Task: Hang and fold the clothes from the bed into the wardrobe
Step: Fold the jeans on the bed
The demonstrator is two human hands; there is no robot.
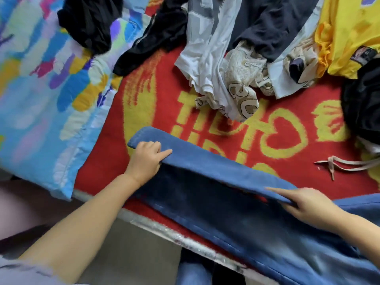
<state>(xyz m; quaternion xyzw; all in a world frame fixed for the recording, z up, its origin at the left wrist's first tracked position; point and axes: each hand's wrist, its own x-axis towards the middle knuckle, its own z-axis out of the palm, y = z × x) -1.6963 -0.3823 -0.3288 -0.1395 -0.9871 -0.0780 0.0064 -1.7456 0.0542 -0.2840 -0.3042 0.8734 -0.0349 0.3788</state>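
Blue jeans (pixel 236 206) lie along the near edge of the bed, one leg lifted and folded over the other. My left hand (pixel 147 159) grips the lifted leg near its hem, fingers curled over the cloth. My right hand (pixel 304 204) pinches the same leg farther right, with the index finger stretched along the fold. Across the far side of the bed lies a heap of clothes: black garments (pixel 92 21), a white and grey shirt (pixel 205 48), a beige patterned piece (pixel 242 83), a dark navy garment (pixel 273 23) and a yellow jersey (pixel 349 33).
A red blanket with yellow characters (pixel 205 120) covers the bed. A colourful quilt (pixel 41 89) lies at the left. The metal bed rail (pixel 174 235) runs along the front. A black garment (pixel 362 103) with a white drawstring (pixel 339 165) sits at the right edge.
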